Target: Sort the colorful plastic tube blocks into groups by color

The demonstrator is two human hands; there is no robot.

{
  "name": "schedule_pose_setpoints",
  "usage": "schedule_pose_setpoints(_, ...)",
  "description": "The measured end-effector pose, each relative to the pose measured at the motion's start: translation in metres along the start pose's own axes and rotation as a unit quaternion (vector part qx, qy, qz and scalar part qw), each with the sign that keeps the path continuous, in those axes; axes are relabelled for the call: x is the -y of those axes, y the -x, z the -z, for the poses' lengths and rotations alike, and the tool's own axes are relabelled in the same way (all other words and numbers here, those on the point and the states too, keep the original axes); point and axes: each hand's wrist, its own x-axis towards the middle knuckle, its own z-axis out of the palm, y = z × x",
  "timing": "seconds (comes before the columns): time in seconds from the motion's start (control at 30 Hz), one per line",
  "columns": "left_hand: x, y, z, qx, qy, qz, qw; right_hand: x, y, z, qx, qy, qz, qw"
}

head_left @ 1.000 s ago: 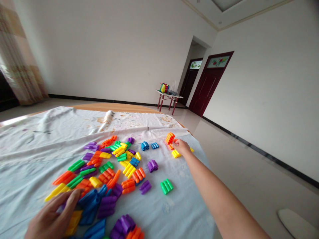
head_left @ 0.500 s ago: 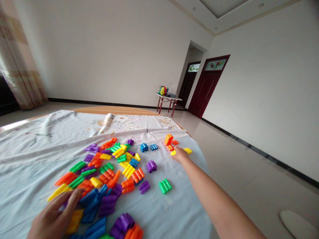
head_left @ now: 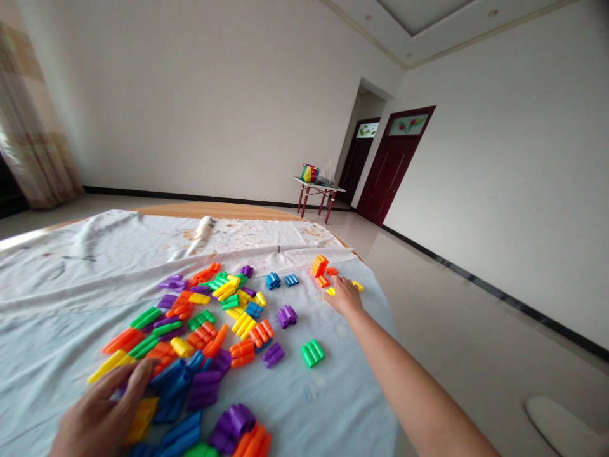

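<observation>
1. The right hand (head_left: pixel 345 297), fingers open and holding nothing visible, sits just beside a small yellow ribbed plastic block (head_left: pixel 330 291), near a stacked orange ribbed plastic block (head_left: pixel 320 266).
2. The left hand (head_left: pixel 102 412), fingers curled, lies against long blue ribbed plastic blocks (head_left: pixel 171 390); whether it grips anything, I cannot tell.
3. All the blocks lie scattered on a crumpled white cloth sheet (head_left: pixel 71 304).
</observation>
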Motion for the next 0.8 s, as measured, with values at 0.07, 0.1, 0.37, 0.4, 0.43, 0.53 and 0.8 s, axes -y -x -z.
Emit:
schedule_pose_setpoints(0.07, -0.008, 0.003, 0.004, 0.044, 0.019, 0.026, 0.999, 0.007, 0.012, 0.002, -0.051, -0.052, 0.040, 0.997)
schedule_pose_setpoints(0.1, -0.012, 0.005, 0.007, 0.051, 0.025, 0.032, 0.998, 0.011, 0.019, 0.001, -0.068, -0.088, 0.063, 0.992)
schedule_pose_setpoints(0.37, -0.026, 0.013, 0.015, 0.033, -0.006, 0.007, 0.999, 0.061, 0.074, -0.013, -0.073, -0.335, 0.201, 0.918)
schedule_pose_setpoints(0.4, -0.026, 0.013, 0.016, 0.026, -0.005, 0.007, 1.000, 0.068, 0.078, -0.012, -0.069, -0.346, 0.211, 0.912)
schedule_pose_setpoints(0.43, -0.027, 0.013, 0.017, 0.020, -0.003, 0.007, 1.000, 0.075, 0.081, -0.010, -0.066, -0.354, 0.220, 0.907)
schedule_pose_setpoints(0.53, -0.030, 0.015, 0.019, 0.003, -0.001, 0.010, 1.000, 0.092, 0.089, -0.006, -0.060, -0.370, 0.247, 0.894)
schedule_pose_setpoints(0.8, -0.034, 0.023, 0.024, -0.018, 0.034, 0.067, 0.997, 0.111, 0.104, -0.018, -0.043, -0.296, 0.328, 0.896)
